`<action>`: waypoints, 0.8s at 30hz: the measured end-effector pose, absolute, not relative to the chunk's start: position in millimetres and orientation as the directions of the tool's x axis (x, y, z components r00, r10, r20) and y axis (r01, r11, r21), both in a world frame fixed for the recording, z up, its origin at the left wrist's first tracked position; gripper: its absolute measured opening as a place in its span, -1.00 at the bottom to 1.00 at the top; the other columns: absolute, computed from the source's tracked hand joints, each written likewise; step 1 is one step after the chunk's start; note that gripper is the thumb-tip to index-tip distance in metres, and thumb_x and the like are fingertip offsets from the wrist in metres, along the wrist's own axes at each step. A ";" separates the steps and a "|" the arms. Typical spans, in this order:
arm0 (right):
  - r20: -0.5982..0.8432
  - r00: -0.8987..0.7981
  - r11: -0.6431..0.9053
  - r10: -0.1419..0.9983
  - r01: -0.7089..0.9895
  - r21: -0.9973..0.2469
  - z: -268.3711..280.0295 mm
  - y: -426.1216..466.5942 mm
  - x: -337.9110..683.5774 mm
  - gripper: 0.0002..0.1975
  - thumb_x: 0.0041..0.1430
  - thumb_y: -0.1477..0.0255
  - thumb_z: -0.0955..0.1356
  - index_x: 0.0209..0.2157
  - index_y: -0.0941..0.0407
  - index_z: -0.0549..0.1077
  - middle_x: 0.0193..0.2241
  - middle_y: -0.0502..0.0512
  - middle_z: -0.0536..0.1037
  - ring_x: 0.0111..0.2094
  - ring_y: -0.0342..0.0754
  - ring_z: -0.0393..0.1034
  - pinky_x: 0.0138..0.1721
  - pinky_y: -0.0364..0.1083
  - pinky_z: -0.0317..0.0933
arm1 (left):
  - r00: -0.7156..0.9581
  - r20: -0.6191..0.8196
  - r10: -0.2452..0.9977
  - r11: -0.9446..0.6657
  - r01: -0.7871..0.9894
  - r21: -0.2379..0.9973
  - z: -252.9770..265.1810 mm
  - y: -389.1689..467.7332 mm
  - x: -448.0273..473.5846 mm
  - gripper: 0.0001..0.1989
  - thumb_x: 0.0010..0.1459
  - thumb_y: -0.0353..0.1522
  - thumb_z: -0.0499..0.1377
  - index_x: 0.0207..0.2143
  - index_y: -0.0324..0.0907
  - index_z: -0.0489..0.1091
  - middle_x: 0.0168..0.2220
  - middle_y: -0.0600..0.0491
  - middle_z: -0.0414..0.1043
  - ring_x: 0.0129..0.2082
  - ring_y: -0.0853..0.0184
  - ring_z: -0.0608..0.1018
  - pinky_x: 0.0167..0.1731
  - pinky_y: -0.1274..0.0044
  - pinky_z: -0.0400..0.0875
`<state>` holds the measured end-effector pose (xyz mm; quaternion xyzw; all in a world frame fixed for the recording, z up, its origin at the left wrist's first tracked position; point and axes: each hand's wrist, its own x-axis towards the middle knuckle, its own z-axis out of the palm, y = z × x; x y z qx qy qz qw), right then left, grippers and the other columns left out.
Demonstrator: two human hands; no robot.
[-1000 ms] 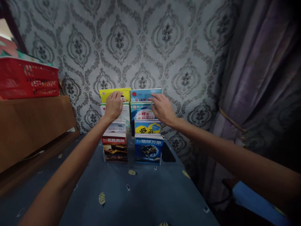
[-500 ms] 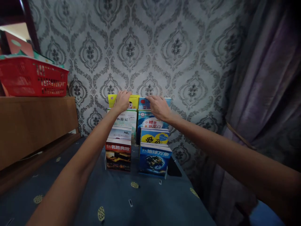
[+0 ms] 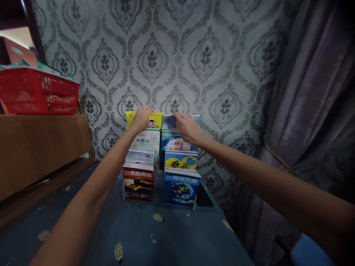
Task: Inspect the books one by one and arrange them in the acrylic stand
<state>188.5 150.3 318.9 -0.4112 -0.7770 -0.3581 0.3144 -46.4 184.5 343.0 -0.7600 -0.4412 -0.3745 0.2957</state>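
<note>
Two columns of upright books stand in stepped rows against the wall. My left hand (image 3: 142, 118) has its fingers curled over the top edge of a yellow book (image 3: 157, 120) at the back left. At the back right, my right hand (image 3: 187, 127) pinches the top edge of a light blue book (image 3: 195, 119). Below the left one are a pale green book (image 3: 154, 139), a pale grey-blue book (image 3: 141, 156) and a red-topped book (image 3: 138, 184). The right column holds a blue book with a white oval (image 3: 177, 144), a yellow-and-blue book (image 3: 180, 159) and a dark blue globe-cover book (image 3: 180, 190).
Dark patterned cloth (image 3: 133, 229) covers the surface. On the left, a red plastic basket (image 3: 36, 90) sits on a wooden cabinet (image 3: 47, 147). A flat black object (image 3: 204, 197) lies right of the books. A grey-purple curtain (image 3: 294, 122) hangs on the right.
The whole view has shifted very slightly. Both hands stay at the top edges of the back books, and the books stand as before.
</note>
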 end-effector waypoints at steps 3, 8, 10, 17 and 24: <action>0.782 -0.456 0.412 0.425 0.866 0.282 320.0 148.4 187.3 -0.62 0.31 0.62 0.12 0.04 0.15 0.38 0.00 0.29 0.55 0.00 0.19 0.39 0.07 0.09 0.14 | 0.337 0.827 0.449 -0.446 0.887 -0.119 343.0 183.3 -49.3 -0.57 0.17 -0.55 -0.07 -0.06 -0.14 0.50 -0.13 -0.11 0.53 -0.07 0.10 0.49 0.04 0.29 0.33; 0.786 -0.453 0.423 0.421 0.864 0.271 320.9 145.2 187.1 -0.62 0.28 0.62 0.13 0.04 0.15 0.38 -0.05 0.29 0.57 -0.02 0.18 0.41 0.05 0.10 0.17 | 0.363 0.810 0.461 -0.470 0.874 -0.124 345.8 180.9 -52.0 -0.57 0.19 -0.54 -0.08 -0.06 -0.18 0.51 -0.12 -0.10 0.55 -0.06 0.13 0.51 0.06 0.31 0.34; 0.784 -0.461 0.440 0.417 0.857 0.270 320.2 147.1 188.3 -0.61 0.27 0.61 0.13 0.05 0.14 0.38 -0.02 0.28 0.57 0.00 0.17 0.40 0.08 0.11 0.18 | 0.371 0.799 0.474 -0.469 0.874 -0.128 347.2 181.2 -52.0 -0.56 0.17 -0.56 -0.07 -0.05 -0.20 0.51 -0.11 -0.11 0.55 -0.05 0.13 0.52 0.08 0.30 0.34; 0.848 -0.413 0.569 0.333 0.805 0.169 308.8 136.9 189.7 -0.55 0.22 0.57 0.19 0.13 0.25 0.38 0.19 0.40 0.44 0.24 0.27 0.28 0.23 0.28 0.15 | 0.290 0.872 0.394 -0.479 0.875 -0.074 334.8 142.7 -47.6 -0.51 0.17 -0.56 -0.03 0.12 -0.31 0.40 0.08 -0.20 0.46 0.11 0.09 0.44 0.20 0.22 0.28; 0.858 -0.491 0.870 0.149 0.477 0.121 235.6 -11.1 213.4 -0.61 0.33 0.43 0.28 0.14 -0.09 0.46 0.06 0.05 0.59 0.07 0.12 0.50 0.11 0.18 0.43 | 0.643 0.675 0.361 -0.841 0.538 -0.063 284.2 -65.2 -38.1 -0.66 0.31 -0.46 -0.01 -0.05 -0.04 0.51 0.02 0.06 0.54 -0.01 0.26 0.59 0.02 0.40 0.52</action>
